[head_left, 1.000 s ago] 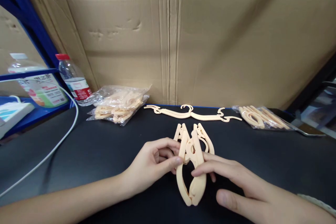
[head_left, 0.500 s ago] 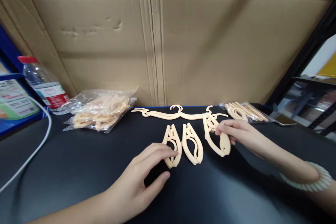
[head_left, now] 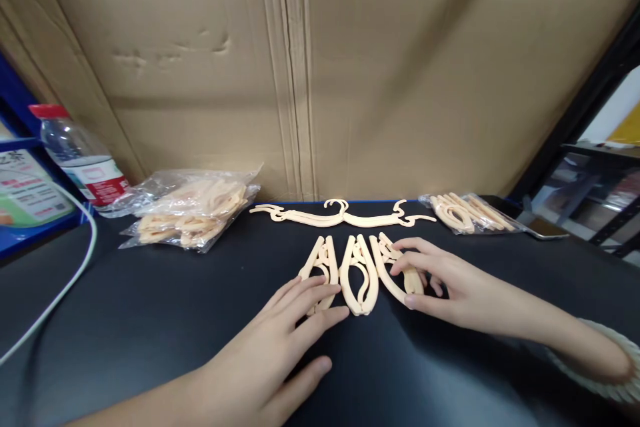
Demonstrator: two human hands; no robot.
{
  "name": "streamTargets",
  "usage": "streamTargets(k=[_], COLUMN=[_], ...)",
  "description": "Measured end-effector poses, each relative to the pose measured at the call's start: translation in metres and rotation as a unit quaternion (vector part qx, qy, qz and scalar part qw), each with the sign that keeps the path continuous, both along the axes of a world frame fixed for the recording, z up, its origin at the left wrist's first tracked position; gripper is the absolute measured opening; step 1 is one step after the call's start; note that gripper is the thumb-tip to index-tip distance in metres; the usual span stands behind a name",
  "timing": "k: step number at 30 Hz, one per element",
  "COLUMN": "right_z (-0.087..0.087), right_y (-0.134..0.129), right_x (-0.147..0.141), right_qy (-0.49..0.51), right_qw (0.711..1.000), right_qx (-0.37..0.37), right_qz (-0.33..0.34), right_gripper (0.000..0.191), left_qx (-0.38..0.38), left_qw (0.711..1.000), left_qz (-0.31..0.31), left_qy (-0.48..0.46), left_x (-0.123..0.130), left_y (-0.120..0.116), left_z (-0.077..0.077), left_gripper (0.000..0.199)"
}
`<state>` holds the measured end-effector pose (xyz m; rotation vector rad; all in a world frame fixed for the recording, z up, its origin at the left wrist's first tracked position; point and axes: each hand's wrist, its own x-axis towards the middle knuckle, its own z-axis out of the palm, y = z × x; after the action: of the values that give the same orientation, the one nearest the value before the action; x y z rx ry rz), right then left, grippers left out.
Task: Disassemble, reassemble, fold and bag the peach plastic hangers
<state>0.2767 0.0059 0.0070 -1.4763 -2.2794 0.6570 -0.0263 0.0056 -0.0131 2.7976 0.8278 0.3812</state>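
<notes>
Three folded cream hangers lie side by side on the black table [head_left: 200, 307]. My left hand [head_left: 285, 333] rests with spread fingers over the lower part of the left folded hanger [head_left: 330, 257]. The middle folded hanger [head_left: 371, 280] stands free of both hands, tips pointing away from me. My right hand [head_left: 445, 280] is spread over the right folded hanger [head_left: 389, 277], fingertips touching its right side and lower end. Behind them lies an unfolded hanger [head_left: 370, 221] with its hook toward the cardboard.
Bagged cream hangers [head_left: 193, 210] lie at the left, beside a red-capped bottle [head_left: 85, 160] and a white cable [head_left: 75, 280]. Another bag of hangers [head_left: 467, 213] and a flat phone-like object [head_left: 547, 228] are at the right. Cardboard [head_left: 400, 80] stands behind.
My right hand has brought the right folded hanger down beside the middle one and opened its fingers over it. The middle hanger is turned straighter. My left hand has spread further over the left one.
</notes>
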Motion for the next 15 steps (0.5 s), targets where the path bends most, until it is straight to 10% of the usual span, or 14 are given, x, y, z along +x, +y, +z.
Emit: streamTargets(k=[15], right_z=[-0.009], right_y=[0.006], right_x=[-0.019], right_qy=[0.044], right_qw=[0.982], right_qx=[0.165], right_qz=[0.081], right_gripper=[0.032], left_qx=[0.031], left_qw=[0.996], left_qz=[0.080], left_qy=[-0.010], left_x=[0.001], left_y=[0.000], left_z=[-0.007], left_gripper=[0.049])
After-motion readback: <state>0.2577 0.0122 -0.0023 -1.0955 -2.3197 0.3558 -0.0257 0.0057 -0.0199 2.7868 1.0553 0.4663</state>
